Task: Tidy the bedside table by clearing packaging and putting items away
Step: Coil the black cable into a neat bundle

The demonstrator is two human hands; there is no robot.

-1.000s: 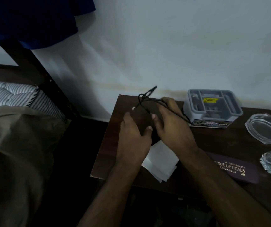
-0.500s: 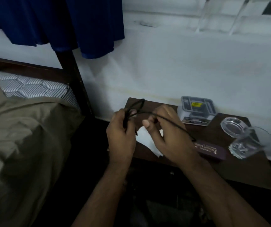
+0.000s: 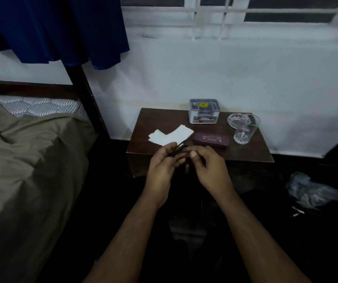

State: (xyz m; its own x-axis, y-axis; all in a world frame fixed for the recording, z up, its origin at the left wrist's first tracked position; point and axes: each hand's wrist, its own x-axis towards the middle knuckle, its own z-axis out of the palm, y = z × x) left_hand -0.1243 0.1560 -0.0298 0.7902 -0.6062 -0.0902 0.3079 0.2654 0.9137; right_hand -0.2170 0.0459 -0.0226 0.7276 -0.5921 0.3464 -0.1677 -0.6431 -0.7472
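Note:
A thin black cord (image 3: pixel 179 147) is bunched between my two hands just in front of the dark wooden bedside table (image 3: pixel 245 154). My left hand (image 3: pixel 162 170) grips the cord, and my right hand (image 3: pixel 209 168) pinches it from the other side. On the table lie white paper pieces (image 3: pixel 172 134), a purple spectacle case (image 3: pixel 211 139), a grey plastic box with a yellow label (image 3: pixel 203 111), a glass ashtray (image 3: pixel 235 119) and a clear drinking glass (image 3: pixel 245 129).
A bed with an olive blanket (image 3: pixel 25 164) fills the left, with its dark post (image 3: pixel 86 99) beside the table. Blue cloth (image 3: pixel 53 27) hangs above. A crumpled plastic bag (image 3: pixel 311 190) lies on the dark floor at the right, under a barred window (image 3: pixel 245 17).
My hands have drawn back from the tabletop toward me with the cord, gathering it tighter. The view has pulled back and up, so the papers lie uncovered.

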